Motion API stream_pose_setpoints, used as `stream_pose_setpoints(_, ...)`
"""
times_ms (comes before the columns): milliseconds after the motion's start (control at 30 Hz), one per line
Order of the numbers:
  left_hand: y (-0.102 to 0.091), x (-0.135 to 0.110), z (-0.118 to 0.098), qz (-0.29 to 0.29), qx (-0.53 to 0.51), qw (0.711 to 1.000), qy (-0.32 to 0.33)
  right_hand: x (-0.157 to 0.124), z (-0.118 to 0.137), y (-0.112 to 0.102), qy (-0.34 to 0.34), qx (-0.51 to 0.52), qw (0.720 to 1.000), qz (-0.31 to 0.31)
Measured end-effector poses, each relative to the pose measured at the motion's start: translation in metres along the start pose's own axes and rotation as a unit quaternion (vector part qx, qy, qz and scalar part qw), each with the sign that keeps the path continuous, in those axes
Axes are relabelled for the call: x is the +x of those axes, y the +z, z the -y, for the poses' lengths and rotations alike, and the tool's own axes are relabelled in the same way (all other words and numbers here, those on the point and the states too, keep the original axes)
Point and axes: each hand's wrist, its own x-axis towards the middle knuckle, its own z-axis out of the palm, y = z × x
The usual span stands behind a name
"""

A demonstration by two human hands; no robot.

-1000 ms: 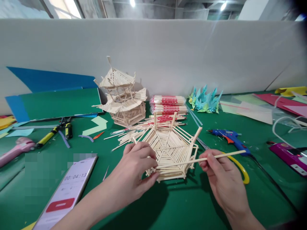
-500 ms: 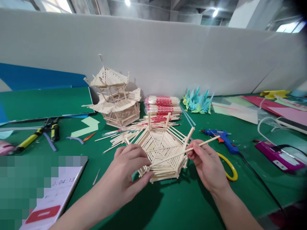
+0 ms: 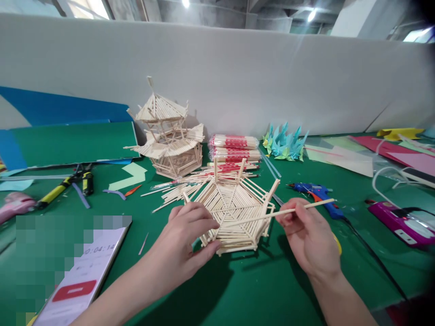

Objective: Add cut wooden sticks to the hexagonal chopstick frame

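Stick frame [image 3: 238, 213] on green table [image 3: 258, 290], between your left hand [image 3: 193, 235] and right hand [image 3: 309, 235]; hands apart.
Left of frame: phone [image 3: 90, 269]; behind-left of it, stick pagoda [image 3: 170, 147]. Frame's near-left edge: gripped by your left hand. Across frame's near half: loose stick [image 3: 261, 217], slanting, pinched by your right hand just right of frame. Farther right of frame: blue glue gun [image 3: 309, 188].

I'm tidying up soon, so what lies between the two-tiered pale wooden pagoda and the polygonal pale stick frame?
In the head view, a scattered pile of loose, thin, pale wooden sticks lies between the pagoda and the frame.
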Motion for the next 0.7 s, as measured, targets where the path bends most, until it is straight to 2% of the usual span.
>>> stream_pose_setpoints(333,-0.004,0.001,-0.005,0.028,0.0,1.0,-0.013,-0.019,-0.009,-0.004,-0.027,-0.077,0.997,-0.015)
stream_pose_setpoints(700,-0.004,0.0,-0.005,0.024,-0.013,1.0,-0.014,-0.022,-0.017,-0.002,-0.015,-0.073,0.997,-0.005)
